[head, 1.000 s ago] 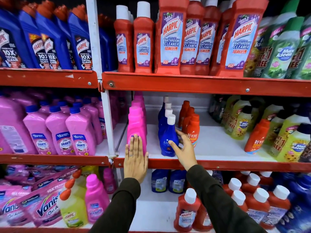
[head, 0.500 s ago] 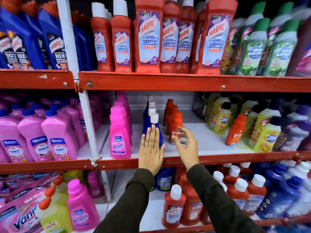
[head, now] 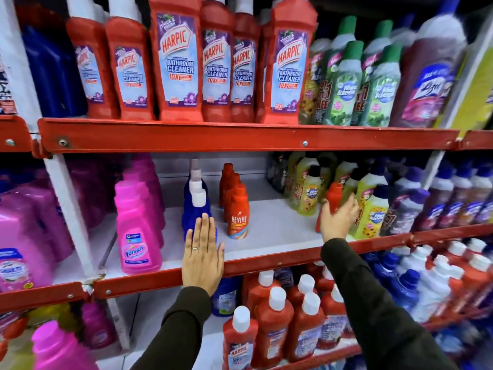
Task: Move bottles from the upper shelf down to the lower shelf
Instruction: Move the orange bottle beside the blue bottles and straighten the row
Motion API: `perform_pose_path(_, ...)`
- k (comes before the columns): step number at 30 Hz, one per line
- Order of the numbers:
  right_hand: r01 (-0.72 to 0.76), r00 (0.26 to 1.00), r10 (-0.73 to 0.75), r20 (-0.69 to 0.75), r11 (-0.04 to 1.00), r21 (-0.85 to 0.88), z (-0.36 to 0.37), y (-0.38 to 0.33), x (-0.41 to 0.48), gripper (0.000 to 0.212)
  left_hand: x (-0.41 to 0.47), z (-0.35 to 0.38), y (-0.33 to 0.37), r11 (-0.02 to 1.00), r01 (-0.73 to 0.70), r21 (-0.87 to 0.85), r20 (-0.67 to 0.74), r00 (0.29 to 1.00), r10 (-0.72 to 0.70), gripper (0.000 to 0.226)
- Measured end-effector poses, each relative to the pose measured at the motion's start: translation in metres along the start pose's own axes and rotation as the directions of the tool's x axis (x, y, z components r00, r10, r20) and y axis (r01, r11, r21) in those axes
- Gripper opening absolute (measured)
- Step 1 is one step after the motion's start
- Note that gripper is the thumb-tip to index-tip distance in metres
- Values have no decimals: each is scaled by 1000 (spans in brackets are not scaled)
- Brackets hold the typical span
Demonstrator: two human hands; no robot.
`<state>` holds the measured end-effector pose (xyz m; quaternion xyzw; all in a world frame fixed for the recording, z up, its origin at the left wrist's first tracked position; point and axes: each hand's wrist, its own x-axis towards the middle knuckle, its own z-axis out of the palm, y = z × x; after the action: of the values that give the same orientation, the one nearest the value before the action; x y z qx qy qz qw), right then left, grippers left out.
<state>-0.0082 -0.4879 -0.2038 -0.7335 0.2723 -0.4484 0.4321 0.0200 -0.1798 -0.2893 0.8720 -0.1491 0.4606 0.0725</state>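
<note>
The right hand [head: 338, 220] was curled around a small orange-red bottle [head: 333, 201] standing upright on the middle shelf [head: 266, 268], just beside yellow-green bottles [head: 370, 212]; whether the grip had closed could not be told. The left hand [head: 202, 255] lay flat, fingers pressed together, against a blue bottle with a white cap [head: 197, 206]. An orange bottle labelled Revive [head: 237, 214] stood between them. Red Harpic bottles [head: 178, 65] filled the upper shelf [head: 240, 137].

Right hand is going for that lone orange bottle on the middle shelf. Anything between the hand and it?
Nothing visible. The right hand is already at the orange bottle, fingers spread across its front. Yellow Max Kleen bottles crowd its right side; the white shelf to its left is bare.
</note>
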Motion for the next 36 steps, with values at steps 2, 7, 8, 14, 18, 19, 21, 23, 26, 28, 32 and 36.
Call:
perform_pose_path(2,-67,996,70,49,996,-53,-2,8,20,73,0,3,-1,1000,-11,-4,-21,1000,10,68)
perform_pose_path(7,-145,981,137,134,988,51,-1,20,37,51,-1,10,-2,999,-14,-39,-38,999,13,74)
perform_pose_path(8,-146,981,136,140,987,66,-1,21,36,51,-1,11,-2,999,-12,-42,-38,999,11,72)
perform_pose_path(14,-84,991,75,111,994,72,-3,16,27,54,-3,15,-4,997,-26,-74,-53,998,22,73)
perform_pose_path(18,-12,994,-2,112,992,123,-5,-2,7,54,-3,13,-3,997,-28,-71,-55,998,24,73)
perform_pose_path(19,16,994,-31,109,991,136,-4,-9,0,54,-3,13,-2,998,-28,-62,-55,998,25,73)
perform_pose_path(21,71,991,-88,103,985,159,0,-24,-16,53,-2,10,-3,999,-23,-42,-46,999,21,73)
perform_pose_path(23,101,985,-125,121,977,189,4,-37,-32,51,-2,7,-2,1000,-15,-21,-29,999,14,72)
perform_pose_path(26,82,972,-137,192,960,269,15,-51,-57,49,-2,4,-1,1000,-13,3,-3,1000,13,69)
perform_pose_path(28,102,958,-171,231,954,283,24,-57,-73,47,-2,2,-1,1000,-20,8,12,1000,20,68)
perform_pose_path(32,98,926,-190,325,955,280,40,-63,-100,52,0,-1,-1,1000,-11,6,34,999,11,67)
perform_pose_path(36,100,904,-194,381,962,253,53,-66,-115,55,0,-5,-1,1000,-12,-3,74,997,12,65)
